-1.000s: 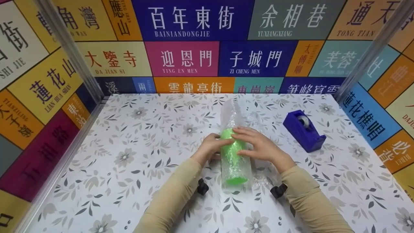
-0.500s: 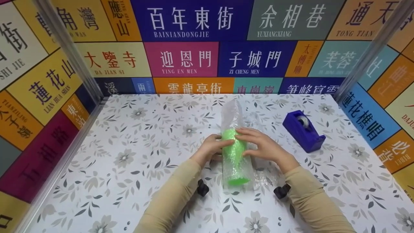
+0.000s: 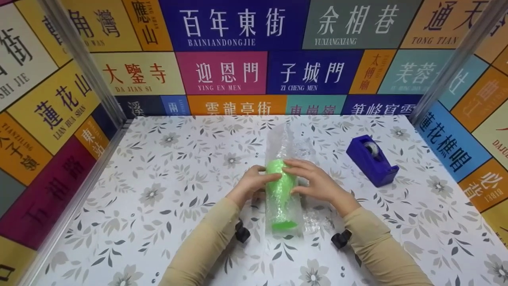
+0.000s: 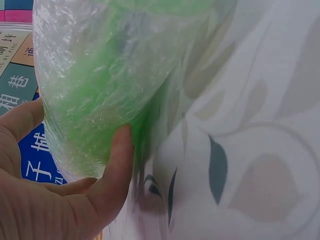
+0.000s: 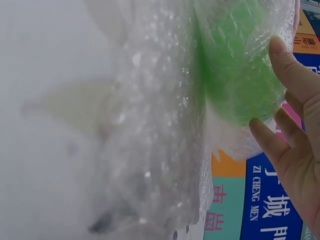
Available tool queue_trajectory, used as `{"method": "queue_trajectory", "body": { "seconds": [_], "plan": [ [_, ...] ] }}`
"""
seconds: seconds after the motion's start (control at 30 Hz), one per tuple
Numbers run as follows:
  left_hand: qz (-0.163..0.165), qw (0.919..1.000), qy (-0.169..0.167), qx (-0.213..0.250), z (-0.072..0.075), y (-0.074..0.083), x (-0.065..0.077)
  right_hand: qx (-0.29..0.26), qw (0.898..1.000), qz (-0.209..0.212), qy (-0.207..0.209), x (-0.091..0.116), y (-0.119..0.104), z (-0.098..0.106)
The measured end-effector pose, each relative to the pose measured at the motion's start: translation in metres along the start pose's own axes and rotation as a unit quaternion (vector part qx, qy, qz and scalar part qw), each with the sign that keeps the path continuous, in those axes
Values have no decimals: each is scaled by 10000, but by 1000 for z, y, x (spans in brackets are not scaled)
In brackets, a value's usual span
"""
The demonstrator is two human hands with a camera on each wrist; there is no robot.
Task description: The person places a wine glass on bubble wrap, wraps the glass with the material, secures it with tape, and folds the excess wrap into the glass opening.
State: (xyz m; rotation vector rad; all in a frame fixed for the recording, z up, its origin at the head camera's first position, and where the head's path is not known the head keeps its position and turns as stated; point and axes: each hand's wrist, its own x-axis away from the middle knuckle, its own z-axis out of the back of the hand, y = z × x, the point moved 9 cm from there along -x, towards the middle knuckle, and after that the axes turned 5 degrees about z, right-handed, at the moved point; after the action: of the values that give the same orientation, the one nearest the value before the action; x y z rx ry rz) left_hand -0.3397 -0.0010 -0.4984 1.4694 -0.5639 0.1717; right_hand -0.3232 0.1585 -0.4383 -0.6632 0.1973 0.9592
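A bright green object (image 3: 281,190), broad at its far end, narrower in the middle and flared at the near end, lies wrapped in clear bubble wrap (image 3: 279,141). My left hand (image 3: 253,182) grips its left side, with the thumb laid over the top and the other fingers partly hidden beside it. From the right, my right hand (image 3: 315,182) holds the roll, fingers curved over its upper part and thumb against the near side. Both wrist views show fingertips (image 4: 121,137) pressed on the wrap over the green surface (image 5: 240,75).
Loose bubble wrap (image 3: 317,220) spreads flat to the right of the roll. A blue tape dispenser (image 3: 372,161) with a roll of clear tape stands farther right on the floral table (image 3: 190,238). Panels with colourful signs (image 3: 222,73) enclose the table's back and sides.
The wrapped green object and both hands shift slightly right, then back left past where they began. Both hands stay on the roll; the tape dispenser stays put.
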Motion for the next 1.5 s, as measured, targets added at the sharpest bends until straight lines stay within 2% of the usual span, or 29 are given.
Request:
{"method": "queue_trajectory", "body": {
  "seconds": [0.17, 0.4, 0.6, 0.73, 0.87, 1.13, 1.27, 1.37, 1.5],
  "plan": [
    [-144, 9998, 55, -153, 12, 1, 6, 30, 10000, -37, 44, -6, -7, -8],
    [-101, 9993, 128, -337, 28, -2, 13, 38, 10000, 5, -1, -16, -15, -18],
    [-161, 9997, 24, -165, 35, -3, 20, -4, 9999, -106, -60, -22, -15, -25],
    [-255, 9987, 125, -424, 39, -1, 19, 0, 10000, -29, 1, -24, -14, -28],
    [-320, 9976, 141, -601, 41, 1, 18, 33, 10000, 14, 26, -25, -13, -28],
    [65, 9995, -260, -184, 41, -7, 14, -80, 9999, -107, -37, -22, -10, -26],
    [135, 9989, -434, -74, 37, -10, 9, -59, 9998, -201, -72, -19, -8, -24],
    [171, 9988, -459, -65, 33, -10, 8, -81, 9997, -206, -31, -18, -6, -21],
    [142, 9993, -319, -124, 29, -7, 8, -100, 9999, -120, 4, -16, -6, -18]
  ]
}}
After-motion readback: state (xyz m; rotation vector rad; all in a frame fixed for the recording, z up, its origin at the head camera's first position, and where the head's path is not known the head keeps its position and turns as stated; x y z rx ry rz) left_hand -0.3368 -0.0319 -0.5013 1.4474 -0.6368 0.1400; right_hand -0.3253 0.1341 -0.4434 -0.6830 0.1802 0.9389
